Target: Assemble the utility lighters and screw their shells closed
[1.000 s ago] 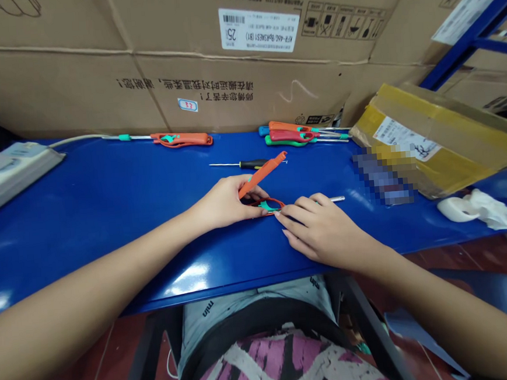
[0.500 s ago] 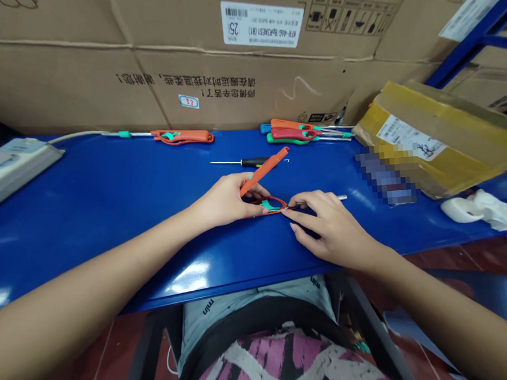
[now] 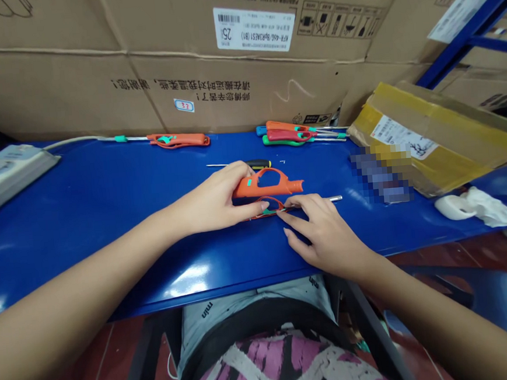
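My left hand (image 3: 219, 201) is closed on an orange lighter shell half (image 3: 286, 184), held tilted just above the table. Below it, the other orange half (image 3: 272, 199), with a green trigger piece in it, lies on the blue table, and my left thumb reaches onto it. My right hand (image 3: 322, 225) rests at this half's right end, with thumb and index fingertips near its neck and a metal tube (image 3: 335, 199) sticking out beyond the fingers. What the right fingertips grip is too small to tell. Behind the left hand lies a black and yellow screwdriver (image 3: 259, 164).
An orange lighter (image 3: 183, 140) and several stacked lighters (image 3: 286, 133) lie along the back. A power strip (image 3: 10, 174) stands left. At right are a taped carton (image 3: 447, 139), a blurred packet (image 3: 382, 177) and a white tape roll (image 3: 454, 208).
My left hand has turned the loose orange shell from a steep, edge-on angle to nearly level, its opening now showing. My right hand has stayed at the neck of the lower half.
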Motion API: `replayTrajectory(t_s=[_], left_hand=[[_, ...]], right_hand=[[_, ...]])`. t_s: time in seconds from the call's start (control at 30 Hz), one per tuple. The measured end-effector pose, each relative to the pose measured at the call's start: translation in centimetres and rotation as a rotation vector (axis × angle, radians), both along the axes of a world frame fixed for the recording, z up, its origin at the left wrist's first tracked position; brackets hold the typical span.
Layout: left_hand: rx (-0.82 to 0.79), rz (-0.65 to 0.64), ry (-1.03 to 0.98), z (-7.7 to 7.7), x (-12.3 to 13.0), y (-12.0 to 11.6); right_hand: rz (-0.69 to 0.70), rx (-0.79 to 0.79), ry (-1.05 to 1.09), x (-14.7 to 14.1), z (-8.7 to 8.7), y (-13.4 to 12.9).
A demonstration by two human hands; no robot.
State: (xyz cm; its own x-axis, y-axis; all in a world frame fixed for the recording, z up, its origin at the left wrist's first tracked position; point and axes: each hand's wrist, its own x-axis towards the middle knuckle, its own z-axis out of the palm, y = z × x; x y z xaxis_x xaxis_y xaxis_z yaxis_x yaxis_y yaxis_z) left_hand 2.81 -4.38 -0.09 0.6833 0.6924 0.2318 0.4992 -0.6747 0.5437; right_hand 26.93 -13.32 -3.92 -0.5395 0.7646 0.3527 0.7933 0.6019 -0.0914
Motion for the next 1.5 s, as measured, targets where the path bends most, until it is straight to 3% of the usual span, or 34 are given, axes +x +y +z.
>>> replayTrajectory(t_s=[0.2,0.33,0.53,0.73,0.87,1.03,1.5], left_hand=[[-0.003,0.101,0.170,2.7,-1.1,-0.6],[-0.042,0.167,0.225,3.4,-2.0,-1.0],[-0.081,0.169,0.336,1.6,-2.9,-2.8],[-0.149,0.069,0.188,0.1,-2.9,-3.5],[-0.037,0.074,0.096,-1.6,-2.1,-3.5],[0.140,0.064,0.170,-3.3,-2.0,-3.1],[0.336,0.004,0.283,-3.5,-3.2,-1.9]], right_hand=[[-0.005,-0.025,0.062,0.1,-0.2,0.1],[0.002,-0.041,0.080,0.2,0.0,0.5],[0.008,-0.023,0.081,0.6,-0.2,1.0],[0.004,-0.055,0.069,1.0,-0.4,1.2],[-0.017,-0.131,0.069,1.4,-0.4,1.4],[-0.026,-0.169,0.085,1.7,-0.5,1.5],[-0.015,-0.135,0.070,1.8,-0.7,1.3]])
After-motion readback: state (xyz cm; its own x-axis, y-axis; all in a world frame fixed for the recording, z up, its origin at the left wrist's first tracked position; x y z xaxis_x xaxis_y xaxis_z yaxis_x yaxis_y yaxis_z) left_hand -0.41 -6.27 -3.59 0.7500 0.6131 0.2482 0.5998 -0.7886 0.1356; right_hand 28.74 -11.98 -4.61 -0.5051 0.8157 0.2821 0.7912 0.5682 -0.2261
